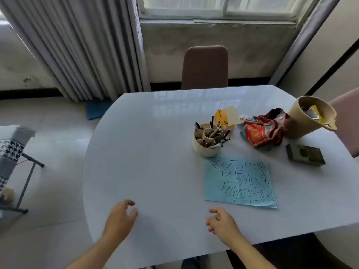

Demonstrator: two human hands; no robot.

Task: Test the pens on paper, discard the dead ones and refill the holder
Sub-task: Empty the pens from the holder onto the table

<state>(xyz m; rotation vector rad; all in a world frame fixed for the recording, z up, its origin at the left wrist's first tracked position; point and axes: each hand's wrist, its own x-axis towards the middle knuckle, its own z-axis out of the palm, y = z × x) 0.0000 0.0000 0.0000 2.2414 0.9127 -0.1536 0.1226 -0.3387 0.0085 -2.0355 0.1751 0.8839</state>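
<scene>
Head view, looking down on a white table (155, 152). Both hands hover over its near edge, empty. Left hand (121, 216) has fingers loosely curled, holding nothing. Right hand (221, 222) likewise, fingers relaxed and apart, nothing in them.

Pen holder (206, 144), a round tan cup, stands toward the far right, full of pens (217, 133) that lean out to the right at a slant. Blue paper (240, 181) lies flat just near of the holder, almost touching its base, covered in short dark test strokes. Tan bin (308, 117) sits further right and far, tilted, with yellow scraps inside.

Key relation: holder lies far and slightly left of the right hand; paper lies far-right of it. Right hand is clearly the nearer one to both. Left hand is well apart from them.

Judgement: many strokes already on the paper, so testing looks well along or done. Next reach probably falls to the right hand, forward to the pens, gripping along their slanted shafts.

Red patterned pouch (266, 131) and dark box (305, 156) lie to the right, unused.
</scene>
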